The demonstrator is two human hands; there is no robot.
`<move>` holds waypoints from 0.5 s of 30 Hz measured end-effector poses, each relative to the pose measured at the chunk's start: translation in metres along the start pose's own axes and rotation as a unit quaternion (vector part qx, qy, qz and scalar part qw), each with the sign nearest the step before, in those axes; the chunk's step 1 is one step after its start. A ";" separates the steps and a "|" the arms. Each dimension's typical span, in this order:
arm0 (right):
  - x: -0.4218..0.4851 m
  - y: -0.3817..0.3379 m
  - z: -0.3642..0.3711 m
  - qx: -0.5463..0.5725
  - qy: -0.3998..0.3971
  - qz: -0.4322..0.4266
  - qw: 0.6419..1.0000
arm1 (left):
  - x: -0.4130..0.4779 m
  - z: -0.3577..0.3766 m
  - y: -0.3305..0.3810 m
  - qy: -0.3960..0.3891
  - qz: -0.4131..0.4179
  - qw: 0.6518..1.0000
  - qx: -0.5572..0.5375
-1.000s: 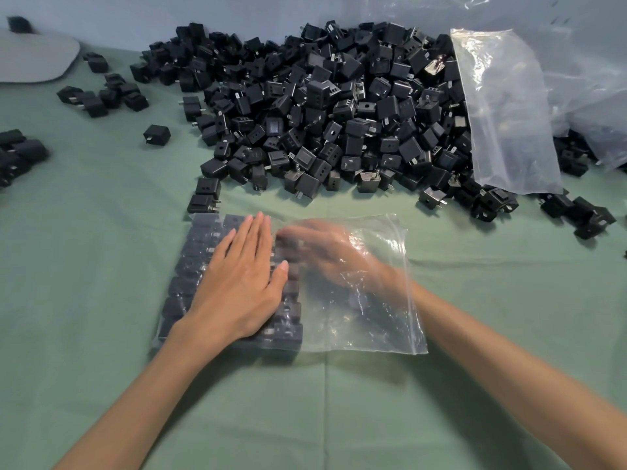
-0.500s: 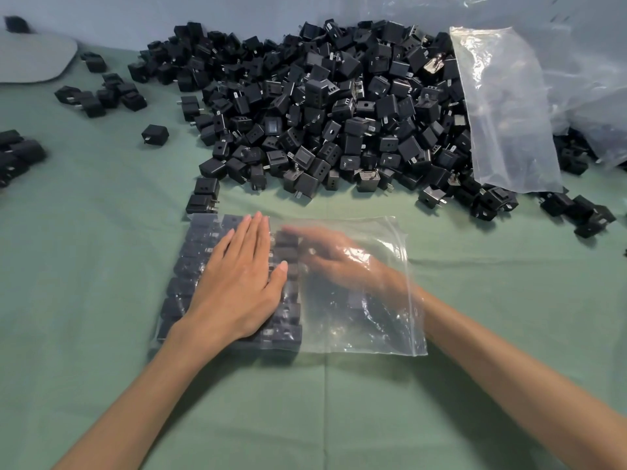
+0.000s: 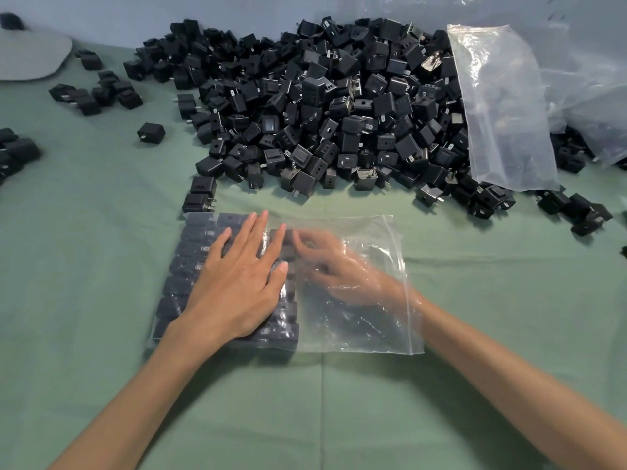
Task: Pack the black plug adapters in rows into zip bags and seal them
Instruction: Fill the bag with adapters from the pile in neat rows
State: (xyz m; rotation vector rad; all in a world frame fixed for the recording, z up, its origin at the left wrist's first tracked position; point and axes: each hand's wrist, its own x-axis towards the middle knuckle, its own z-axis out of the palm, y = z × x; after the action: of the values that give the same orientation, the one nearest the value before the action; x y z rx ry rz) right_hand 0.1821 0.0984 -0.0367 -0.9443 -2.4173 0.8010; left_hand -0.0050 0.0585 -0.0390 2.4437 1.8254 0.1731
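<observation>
Found at centre of frame: clear zip bag (image 3: 359,320), lying flat on green cloth (image 3: 84,300), mouth toward the right and unsealed. Found inside, filling the bag's left half: packed adapters (image 3: 185,266), black, set side by side in tight rows.

Left hand (image 3: 244,283): laid palm down on top of the bag, over the rows. Fingers straight and slightly spread, pressing through the plastic. Nothing gripped.

Right hand (image 3: 339,269): reached inside the bag through the mouth, seen through the film, fingertips at the right edge of the rows. Blurred; cannot tell whether pinching an adapter or merely touching.

Noted across upper centre: loose pile (image 3: 322,106) of black adapters, jumbled, prongs at all angles. Noted just above the bag's upper-left corner: two adapters (image 3: 200,196), one behind the other, just clear of the pile. Noted at upper right: second clear bag (image 3: 502,113), draped on the pile's right flank, with further clear plastic (image 3: 593,79) behind it. Noted at upper left: small cluster (image 3: 98,93), single adapter (image 3: 151,132) below it, grey flat object (image 3: 30,52) at the frame edge. Also noted: left-edge adapters (image 3: 15,154), and stray adapters (image 3: 576,208) below the second bag at right.
</observation>
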 end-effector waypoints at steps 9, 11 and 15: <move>-0.030 0.013 -0.033 0.112 -0.070 0.120 0.984 | 0.000 0.001 0.000 -0.003 0.004 1.000 0.007; -0.046 0.026 -0.061 0.145 -0.097 0.157 0.972 | 0.000 0.001 -0.001 -0.005 0.003 1.000 0.004; -0.067 0.048 -0.129 0.100 -0.093 0.256 0.957 | 0.000 0.000 0.000 -0.008 0.002 1.000 0.005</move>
State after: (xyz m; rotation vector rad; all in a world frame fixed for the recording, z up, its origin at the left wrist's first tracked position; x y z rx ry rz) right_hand 0.3229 0.1256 0.0168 -1.4945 -2.2013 1.3399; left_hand -0.0050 0.0583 -0.0389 2.4489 1.8187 0.1436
